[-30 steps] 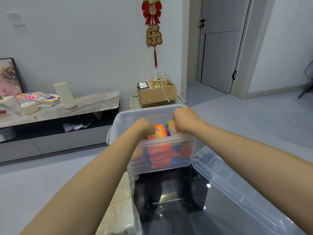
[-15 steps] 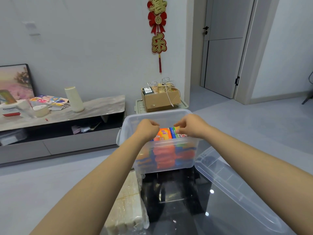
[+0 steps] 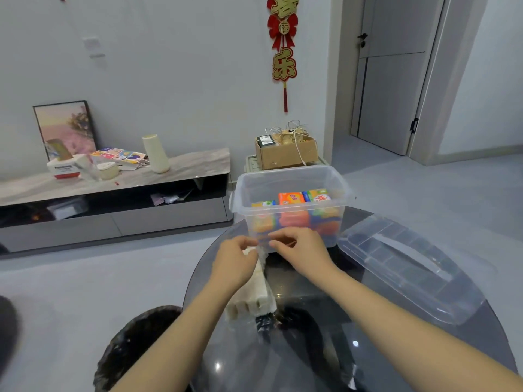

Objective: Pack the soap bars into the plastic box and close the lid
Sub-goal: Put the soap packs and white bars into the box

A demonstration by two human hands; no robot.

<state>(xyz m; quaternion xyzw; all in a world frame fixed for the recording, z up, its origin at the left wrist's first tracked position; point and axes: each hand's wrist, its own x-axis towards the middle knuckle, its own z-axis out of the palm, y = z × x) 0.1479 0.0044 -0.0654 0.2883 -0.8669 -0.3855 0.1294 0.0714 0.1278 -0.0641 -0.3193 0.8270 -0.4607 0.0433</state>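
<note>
The clear plastic box [image 3: 334, 179] stands open at the far side of the round dark glass table [image 3: 325, 352]. Several colourful wrapped soap bars [image 3: 291, 198] stand inside it. Its clear lid [image 3: 407, 267] lies flat on the table to the right. In front of the box lies a pack of pale soap bars [image 3: 254, 298] in clear film. My left hand [image 3: 235, 264] and my right hand [image 3: 301, 253] meet at the far end of this pack, each pinching the film. Part of the pack is hidden under my left hand.
A low TV cabinet [image 3: 119, 222] with a vase, a picture and small items runs along the left wall. A cardboard box [image 3: 285, 154] on a green crate stands just behind the plastic box. A dark round seat [image 3: 135, 343] sits at the table's near left.
Both hands have come out of the plastic box and back toward me, down to the wrapped pack. The view has tilted down, so more of the table shows.
</note>
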